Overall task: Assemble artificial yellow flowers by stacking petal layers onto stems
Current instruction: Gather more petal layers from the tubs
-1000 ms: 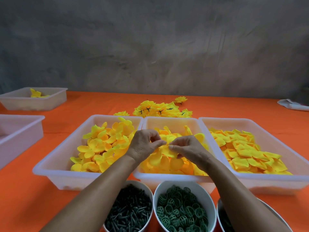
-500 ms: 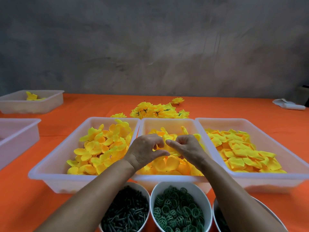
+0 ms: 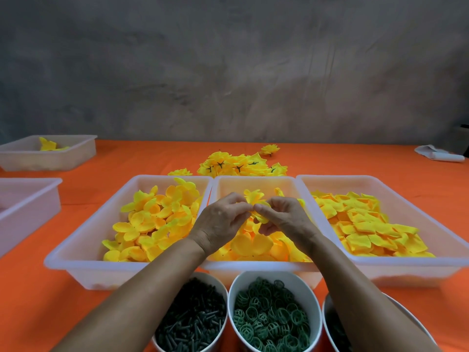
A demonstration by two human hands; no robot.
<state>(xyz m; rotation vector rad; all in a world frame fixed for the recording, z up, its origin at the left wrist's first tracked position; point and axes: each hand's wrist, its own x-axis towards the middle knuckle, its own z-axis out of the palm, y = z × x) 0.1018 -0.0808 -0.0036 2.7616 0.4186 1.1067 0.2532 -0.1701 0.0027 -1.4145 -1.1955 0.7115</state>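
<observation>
Above middle tray [image 3: 253, 182], petal layer [image 3: 255, 199] seemingly between both grips.

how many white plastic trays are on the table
5: three side by side in front of the person, left, middle and right, all holding yellow petals; one at the far left corner; one cut off by the left edge.

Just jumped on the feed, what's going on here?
A person is assembling yellow fabric flowers. Both hands, left hand and right hand, pinch one petal layer above the middle tray. Trays on either side hold more petals. Finished flowers lie piled behind, and bowls of green parts sit nearest the person.
</observation>
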